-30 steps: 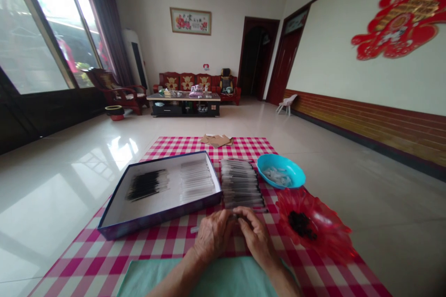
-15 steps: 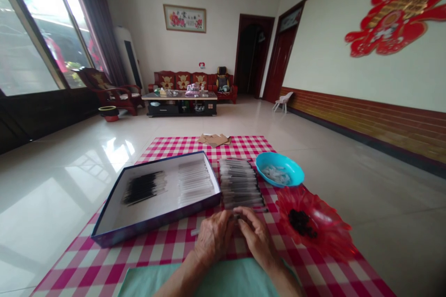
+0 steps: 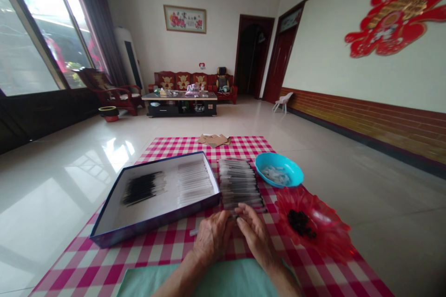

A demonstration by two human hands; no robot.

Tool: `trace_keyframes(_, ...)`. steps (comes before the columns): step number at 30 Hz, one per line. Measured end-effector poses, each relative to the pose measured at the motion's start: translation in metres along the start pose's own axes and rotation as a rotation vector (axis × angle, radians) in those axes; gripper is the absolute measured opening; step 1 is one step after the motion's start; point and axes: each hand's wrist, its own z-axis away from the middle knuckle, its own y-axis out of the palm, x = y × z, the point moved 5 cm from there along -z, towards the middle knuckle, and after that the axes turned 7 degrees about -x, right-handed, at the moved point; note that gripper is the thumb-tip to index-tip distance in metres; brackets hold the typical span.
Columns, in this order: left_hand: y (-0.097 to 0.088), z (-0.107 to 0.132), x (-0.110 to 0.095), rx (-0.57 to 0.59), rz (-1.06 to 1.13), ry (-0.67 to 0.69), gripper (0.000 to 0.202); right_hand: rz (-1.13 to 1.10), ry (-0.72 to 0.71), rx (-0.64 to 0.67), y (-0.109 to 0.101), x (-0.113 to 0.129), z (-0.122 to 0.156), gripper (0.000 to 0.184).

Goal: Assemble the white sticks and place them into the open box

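The right hand's fingers [image 3: 244, 225] have spread a little since the last look, and here are both hands, curled and close together over a slim pale tube [image 3: 193, 232]! It lies crosswise in front of the person, its long axis running left to right. Its pale end pokes out past the left hand [image 3: 212, 236], which makes that hand the nearer one to the tip, while the right hand [image 3: 256, 236] meets it at the inner end. Is it actually gripped? The fingers hide too much to tell. Just ahead sits a row of sleeved sticks [image 3: 239, 183], with a blue-edged box [image 3: 153, 227] of black-tipped and pale bundles to the left. To the right are a turquoise bowl [image 3: 294, 177] and a red flower-shaped dish [image 3: 324, 236], all on red gingham cloth [image 3: 69, 264].
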Motion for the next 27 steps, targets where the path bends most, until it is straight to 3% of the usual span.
trace_keyframes(6,0.001,0.000,0.000,0.008,-0.047,0.013,0.016,0.208,-0.044,-0.040,0.001,0.008,-0.001,0.031)
trace_keyframes(17,0.002,0.001,0.002,0.014,-0.018,0.000,0.015,0.164,-0.074,-0.108,-0.007,-0.003,0.001,0.025)
trace_keyframes(23,0.004,0.001,0.006,-0.010,0.000,0.005,0.015,0.316,-0.352,-0.161,-0.014,0.037,0.004,0.019)
trace_keyframes(27,0.005,0.001,0.006,-0.014,0.005,0.003,0.014,0.617,-0.549,-0.366,-0.056,0.068,-0.001,0.020)
